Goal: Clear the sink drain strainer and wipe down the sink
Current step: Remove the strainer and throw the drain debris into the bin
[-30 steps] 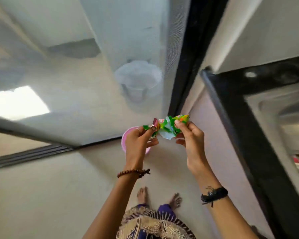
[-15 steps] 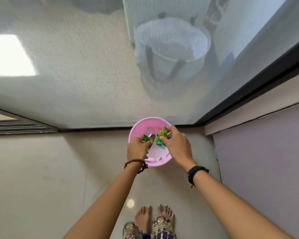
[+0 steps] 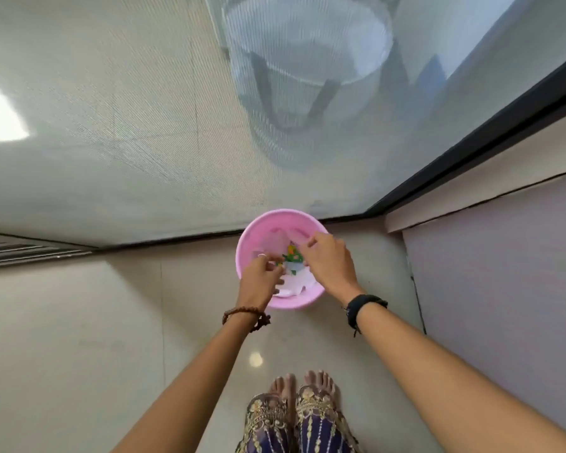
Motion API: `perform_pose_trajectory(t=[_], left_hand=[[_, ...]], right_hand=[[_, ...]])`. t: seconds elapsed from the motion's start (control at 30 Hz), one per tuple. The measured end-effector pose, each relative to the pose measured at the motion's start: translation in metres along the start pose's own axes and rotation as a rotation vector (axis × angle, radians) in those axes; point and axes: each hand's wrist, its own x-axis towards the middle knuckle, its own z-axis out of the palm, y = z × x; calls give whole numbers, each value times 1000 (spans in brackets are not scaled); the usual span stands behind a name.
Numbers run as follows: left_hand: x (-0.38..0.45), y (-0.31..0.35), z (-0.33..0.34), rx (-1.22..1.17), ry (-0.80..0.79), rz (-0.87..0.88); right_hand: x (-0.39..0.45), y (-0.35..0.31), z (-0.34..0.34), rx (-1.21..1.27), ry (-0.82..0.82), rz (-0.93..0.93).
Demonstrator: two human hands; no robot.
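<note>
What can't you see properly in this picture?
- Head view: the green wrapper is motion-blurred and partly covered by the right hand and left hand.
- The pink bin bottom is hidden by white scraps.
- The bucket is hazy behind the mesh screen.

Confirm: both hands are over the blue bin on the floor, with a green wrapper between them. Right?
Not quite. The head view shows the bin is pink, not blue. The rest holds: left hand and right hand are over it on the floor, green wrapper between them.

green wrapper [image 3: 293, 258] lowered into pink bin [image 3: 252, 237], both hands now inside
</note>
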Motion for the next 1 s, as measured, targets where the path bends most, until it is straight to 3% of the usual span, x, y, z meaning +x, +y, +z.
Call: perform_pose_trajectory(t=[0.23, 0.33, 0.5, 0.7, 0.8, 1.0], left_hand=[[-159, 165, -32, -287, 19, 37], [-234, 235, -33, -381, 3, 169], [-348, 328, -5, -512, -188, 399], [-444, 386, 91, -325, -541, 619], [-473, 403, 158, -225, -689, 628], [-476, 415, 302, 202, -778, 696]], right_hand=[[-130, -86, -162, 418, 150, 16], [-195, -113, -243, 583, 269, -23], [-296, -119, -360, 858, 495, -115], [-381, -58, -455, 935, 857, -91], [-409, -2, -491, 930, 1020, -12], [-408, 146, -534, 937, 1178, 248]])
